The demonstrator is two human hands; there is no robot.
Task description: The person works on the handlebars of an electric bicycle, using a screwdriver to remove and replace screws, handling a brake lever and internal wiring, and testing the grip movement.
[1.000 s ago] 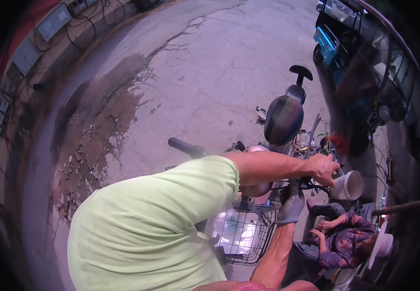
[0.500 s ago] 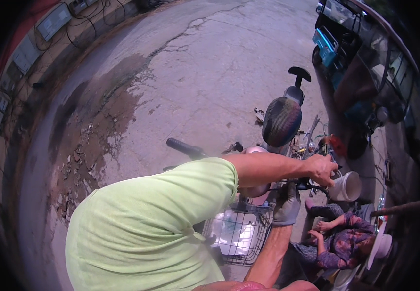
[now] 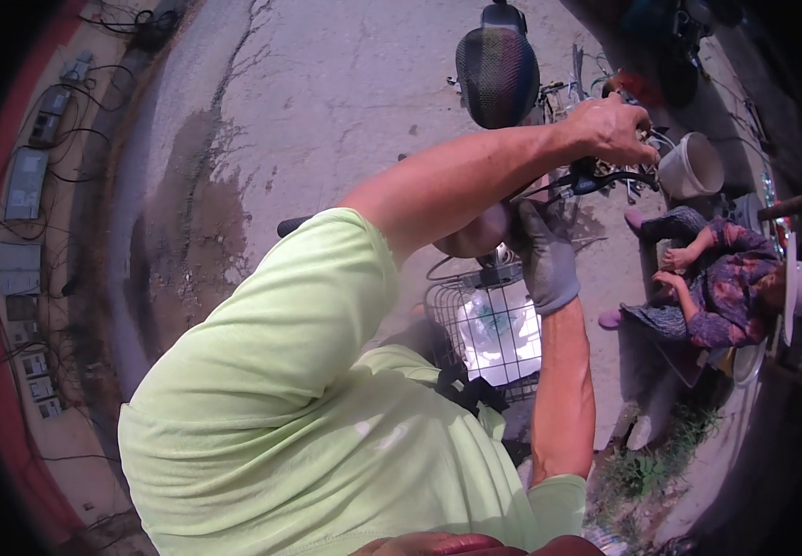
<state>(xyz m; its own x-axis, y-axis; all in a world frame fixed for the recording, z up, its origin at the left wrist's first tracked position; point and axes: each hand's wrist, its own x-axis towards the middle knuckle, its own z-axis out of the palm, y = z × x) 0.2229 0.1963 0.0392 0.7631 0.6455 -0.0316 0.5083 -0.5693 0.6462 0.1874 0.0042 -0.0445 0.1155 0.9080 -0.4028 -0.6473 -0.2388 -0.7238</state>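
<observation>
My bare left hand (image 3: 618, 130) reaches across to the scooter's handlebar, fingers curled around something I cannot make out, just above a black brake lever (image 3: 623, 178). Below it my right hand (image 3: 547, 259), in a grey glove, bends its fingers at the dark middle of the handlebar; what they hold is hidden. A pinkish rounded front part (image 3: 475, 232) sits partly under my left forearm. A wire basket (image 3: 438, 310) with a pale, shiny item (image 3: 498, 338) inside hangs nearer me. The mesh-covered saddle (image 3: 496, 74) is beyond my arm.
A seated co-worker (image 3: 725, 287) in a patterned top and white hat is at the right, beside a white bucket (image 3: 688, 167). Scrap pieces lie behind the handlebar. A wall with meter boxes (image 3: 25, 185) and cables runs along the left of the cracked concrete (image 3: 327, 93).
The view has swung so that scooter, bucket and co-worker sit higher in the picture, and more of my shirt and right forearm shows. Both hands remain at the handlebar.
</observation>
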